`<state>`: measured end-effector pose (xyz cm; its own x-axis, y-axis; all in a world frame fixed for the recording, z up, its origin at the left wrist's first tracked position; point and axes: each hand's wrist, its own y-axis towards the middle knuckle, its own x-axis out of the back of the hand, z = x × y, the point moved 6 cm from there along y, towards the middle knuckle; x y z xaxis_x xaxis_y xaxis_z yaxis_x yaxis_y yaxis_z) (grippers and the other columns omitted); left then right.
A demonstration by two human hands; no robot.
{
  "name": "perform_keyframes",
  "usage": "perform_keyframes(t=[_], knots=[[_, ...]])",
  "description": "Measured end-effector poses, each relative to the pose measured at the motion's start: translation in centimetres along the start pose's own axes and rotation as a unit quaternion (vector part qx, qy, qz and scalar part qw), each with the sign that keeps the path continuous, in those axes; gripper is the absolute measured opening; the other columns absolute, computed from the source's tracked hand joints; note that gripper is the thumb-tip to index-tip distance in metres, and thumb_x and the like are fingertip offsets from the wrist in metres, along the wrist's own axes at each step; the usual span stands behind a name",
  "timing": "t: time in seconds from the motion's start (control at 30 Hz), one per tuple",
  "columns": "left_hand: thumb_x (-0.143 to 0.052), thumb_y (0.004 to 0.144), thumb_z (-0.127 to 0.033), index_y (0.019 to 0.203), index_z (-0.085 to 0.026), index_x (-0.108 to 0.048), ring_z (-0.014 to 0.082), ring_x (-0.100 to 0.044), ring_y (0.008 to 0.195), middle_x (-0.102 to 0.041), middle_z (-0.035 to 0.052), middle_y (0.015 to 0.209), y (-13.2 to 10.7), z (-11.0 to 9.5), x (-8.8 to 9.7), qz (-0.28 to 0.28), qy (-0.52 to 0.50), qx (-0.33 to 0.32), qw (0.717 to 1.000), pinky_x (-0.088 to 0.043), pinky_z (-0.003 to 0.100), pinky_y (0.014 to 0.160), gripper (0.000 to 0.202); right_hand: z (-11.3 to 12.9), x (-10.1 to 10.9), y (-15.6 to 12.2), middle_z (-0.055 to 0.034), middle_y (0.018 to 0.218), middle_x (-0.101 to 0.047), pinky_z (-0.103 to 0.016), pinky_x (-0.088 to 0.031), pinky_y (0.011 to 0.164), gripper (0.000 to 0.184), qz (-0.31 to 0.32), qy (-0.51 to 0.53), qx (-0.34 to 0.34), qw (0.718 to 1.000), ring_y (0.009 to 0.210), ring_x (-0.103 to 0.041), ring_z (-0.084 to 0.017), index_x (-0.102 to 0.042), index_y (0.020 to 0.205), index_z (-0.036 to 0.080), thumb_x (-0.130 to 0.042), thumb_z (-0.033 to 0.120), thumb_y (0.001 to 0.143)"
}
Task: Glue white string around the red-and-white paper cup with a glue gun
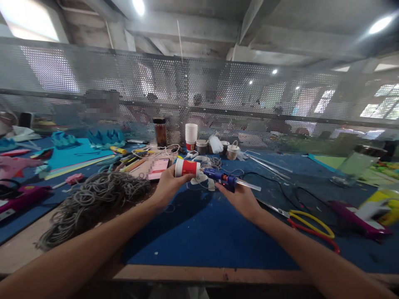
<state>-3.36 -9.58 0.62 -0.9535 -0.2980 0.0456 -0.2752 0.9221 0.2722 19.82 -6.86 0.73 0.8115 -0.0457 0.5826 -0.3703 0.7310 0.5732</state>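
Note:
A red and white paper cup lies on its side in the grip of my left hand, raised above the blue tabletop. My right hand is closed around a blue hot glue gun, and a clear glue stick pokes out of its back end. The gun's nozzle points left and meets, or nearly meets, the right end of the cup; whether they touch I cannot tell. Left of my left hand lies a tangled heap of grey cord. A phone with a lit screen rests just behind that hand.
Scissors with yellow and red handles lie at right, near a purple tool. Stacked paper cups, a brown jar and small cord-filled cups stand at the back. Blue paper covers the left. A perforated metal screen rises behind.

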Motion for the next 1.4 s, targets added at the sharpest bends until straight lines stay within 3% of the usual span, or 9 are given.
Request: perform_keyframes(t=[0.57,1.4], knots=[[-0.083,0.068,-0.033,0.103,-0.013,-0.068,0.0184,-0.068,0.079,-0.075,0.0052,0.09,-0.04,-0.27,-0.05,0.008,-0.012,-0.004,1.0,-0.053,0.03,0.076,0.043,0.18,0.04,-0.07,-0.0048,0.084,-0.071,-0.031,-0.051,0.071,0.028,0.004,-0.012,0.002,1.0,0.078,-0.068,-0.022,-0.068,0.094,0.02,-0.06,0.046,0.092],[-0.082,0.067,-0.027,0.101,-0.013,-0.068,0.0176,-0.068,0.079,-0.075,0.0061,0.089,-0.01,-0.31,-0.07,0.011,-0.05,0.014,0.999,-0.054,0.03,0.077,0.039,0.22,-0.13,-0.18,-0.0062,0.09,-0.072,-0.032,-0.051,0.075,0.025,0.005,-0.032,0.021,0.999,0.083,-0.068,-0.023,-0.068,0.096,0.019,-0.061,0.043,0.092]])
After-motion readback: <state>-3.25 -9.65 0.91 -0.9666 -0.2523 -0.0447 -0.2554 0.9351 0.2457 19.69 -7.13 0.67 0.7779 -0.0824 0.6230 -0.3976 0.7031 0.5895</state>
